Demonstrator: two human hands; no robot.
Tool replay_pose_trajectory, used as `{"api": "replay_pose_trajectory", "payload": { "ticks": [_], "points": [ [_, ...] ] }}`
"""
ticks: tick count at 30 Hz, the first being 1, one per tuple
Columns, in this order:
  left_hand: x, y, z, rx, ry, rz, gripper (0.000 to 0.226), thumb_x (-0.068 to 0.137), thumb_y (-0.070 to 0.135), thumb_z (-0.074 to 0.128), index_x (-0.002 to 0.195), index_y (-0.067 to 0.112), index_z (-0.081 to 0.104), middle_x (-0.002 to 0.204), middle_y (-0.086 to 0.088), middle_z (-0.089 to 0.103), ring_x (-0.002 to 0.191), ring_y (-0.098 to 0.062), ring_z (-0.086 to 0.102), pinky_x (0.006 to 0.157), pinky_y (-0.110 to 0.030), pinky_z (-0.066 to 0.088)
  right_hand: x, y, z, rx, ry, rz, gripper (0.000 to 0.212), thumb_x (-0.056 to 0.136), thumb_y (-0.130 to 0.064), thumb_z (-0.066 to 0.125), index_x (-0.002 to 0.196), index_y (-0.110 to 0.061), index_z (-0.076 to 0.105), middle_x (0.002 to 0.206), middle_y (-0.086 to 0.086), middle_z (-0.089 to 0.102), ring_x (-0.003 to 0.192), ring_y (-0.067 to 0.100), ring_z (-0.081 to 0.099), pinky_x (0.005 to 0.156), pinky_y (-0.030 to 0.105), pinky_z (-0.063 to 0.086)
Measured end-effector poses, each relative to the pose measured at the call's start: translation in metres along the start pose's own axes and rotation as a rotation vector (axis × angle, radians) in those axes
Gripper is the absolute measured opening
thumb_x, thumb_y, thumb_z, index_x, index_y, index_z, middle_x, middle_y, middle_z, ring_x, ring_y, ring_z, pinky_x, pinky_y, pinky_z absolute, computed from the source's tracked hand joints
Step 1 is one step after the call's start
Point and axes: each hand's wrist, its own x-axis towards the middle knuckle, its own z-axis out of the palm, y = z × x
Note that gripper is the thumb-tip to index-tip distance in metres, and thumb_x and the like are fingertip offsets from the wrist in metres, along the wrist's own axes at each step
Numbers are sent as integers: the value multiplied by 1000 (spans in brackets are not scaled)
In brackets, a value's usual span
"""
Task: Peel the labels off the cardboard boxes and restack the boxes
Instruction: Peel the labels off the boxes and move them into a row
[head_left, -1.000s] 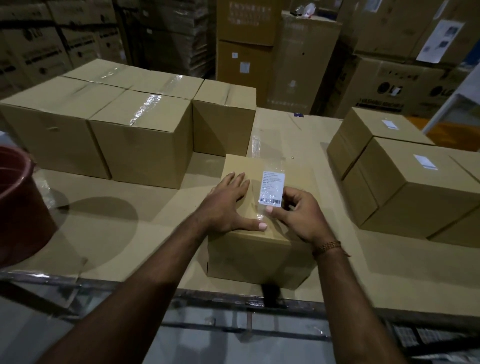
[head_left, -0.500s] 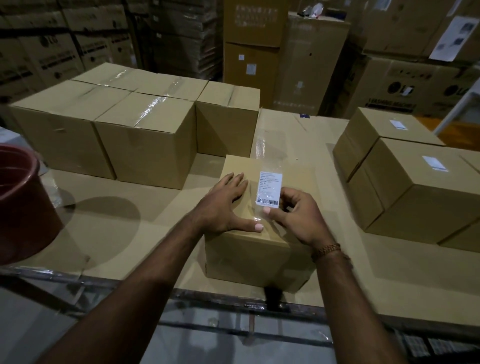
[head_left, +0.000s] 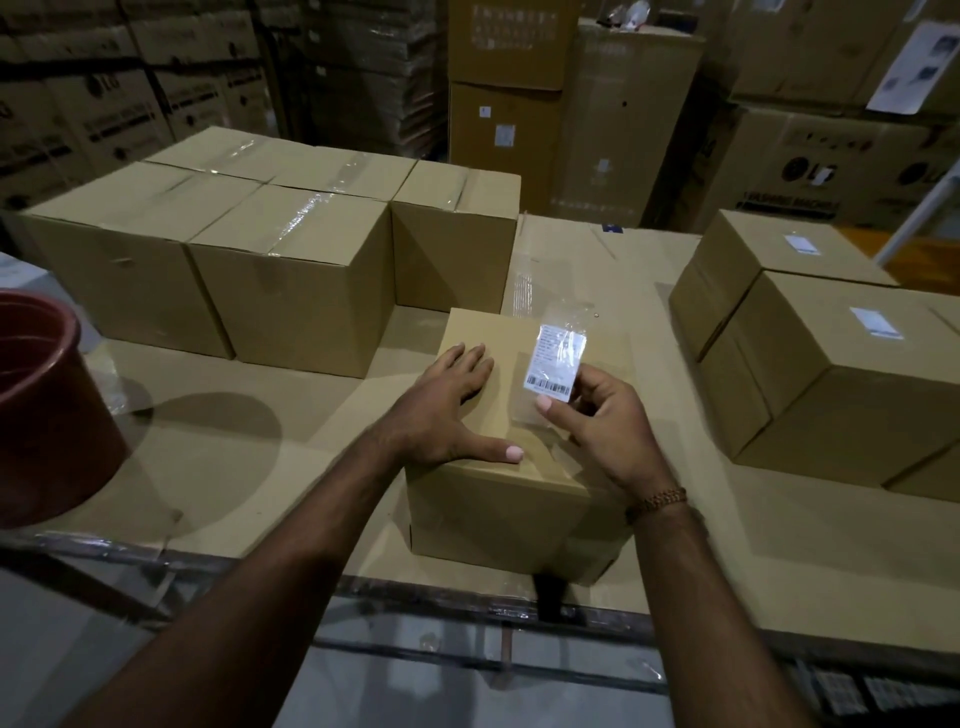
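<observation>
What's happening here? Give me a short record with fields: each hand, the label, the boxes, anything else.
left hand: flat on the box, fingers straight
right hand: pinches the label
label: mostly lifted off the box top, under clear tape
left boxes: no labels visible
right boxes: white labels on top
other: red bucket at left

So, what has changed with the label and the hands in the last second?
The right hand has peeled the label with its clear tape up off the box; it pinches it, now lifted and tilted. The left hand stays flat on the box top. The box and the other stacks have not moved.
</observation>
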Motion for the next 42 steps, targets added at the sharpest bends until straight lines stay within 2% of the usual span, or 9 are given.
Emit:
{"api": "replay_pose_trajectory", "payload": {
  "ticks": [7, 11, 13, 16, 19, 21, 27, 36, 42],
  "points": [
    [-2, 2, 3, -15, 60, -15, 134, 62, 84, 75, 168, 30, 14, 175, 17, 1, 161, -8, -6, 129, -51, 16, 0, 1, -2, 11, 39, 2, 36, 95, -8, 78, 127, -23, 72, 121, -6, 78, 115, 23, 73, 100, 41, 59],
    [-10, 5, 4, -64, 153, -15, 127, 58, 81, 80, 164, 32, 32, 172, 18, 19, 160, -8, 8, 126, -50, 23, -3, -7, 2, 64, 109, 46, 28, 103, -18, 68, 130, -10, 73, 112, -5, 79, 97, 4, 72, 85, 23, 57],
    [-16, 3, 7, -84, 238, -8, 113, 61, 79, 84, 157, 33, 46, 166, 17, 36, 157, -9, 23, 124, -49, 31, -3, -11, 4, 58, 150, 74, 25, 105, -19, 65, 125, -8, 75, 98, -9, 78, 82, -2, 66, 76, 17, 53],
    [-26, -2, 12, -218, 430, 50, 79, 75, 70, 82, 142, 31, 65, 149, 12, 60, 135, -3, 54, 110, -38, 52, -1, -17, 7, 51, 118, 87, 26, 104, -24, 68, 113, -2, 78, 90, 4, 78, 83, 8, 64, 79, 27, 53],
    [-44, -9, 4, -280, 540, 84, 48, 91, 54, 75, 133, 31, 71, 139, 13, 66, 113, 8, 61, 95, -21, 57, 2, -34, 13, 58, 89, 96, 21, 104, -22, 67, 112, -7, 80, 89, -2, 78, 76, 2, 64, 74, 22, 51],
    [-61, -21, -11, -252, 603, 89, 41, 95, 55, 70, 130, 34, 72, 133, 17, 68, 109, 8, 63, 88, -25, 58, 3, -50, 30, 93, 50, 87, 17, 103, -19, 67, 113, -14, 80, 98, -5, 82, 84, 1, 71, 78, 20, 56],
    [-123, -84, -75, -409, 762, 0, 30, 103, 44, 62, 126, 30, 74, 113, 22, 71, 100, 8, 65, 75, -17, 51, 15, -83, 136, 51, 52, -1, 14, 104, -23, 67, 106, -29, 79, 107, -6, 82, 101, 16, 76, 91, 32, 61],
    [-222, -212, -181, -519, 958, -45, 25, 105, 35, 64, 124, 24, 75, 107, 13, 78, 100, -7, 73, 83, -27, 58, 24, -105, 347, 127, -121, 93, 31, 105, -32, 58, 115, -13, 80, 114, 11, 79, 95, 18, 64, 80, 35, 48],
    [-284, -277, -232, -457, 1053, -119, 26, 106, 35, 62, 127, 26, 73, 106, 12, 78, 96, -1, 74, 83, -26, 61, 24, -120, 451, 172, -202, 119, 29, 110, -14, 53, 103, -12, 80, 84, -9, 77, 70, 6, 54, 67, 24, 44]
  ]
}}
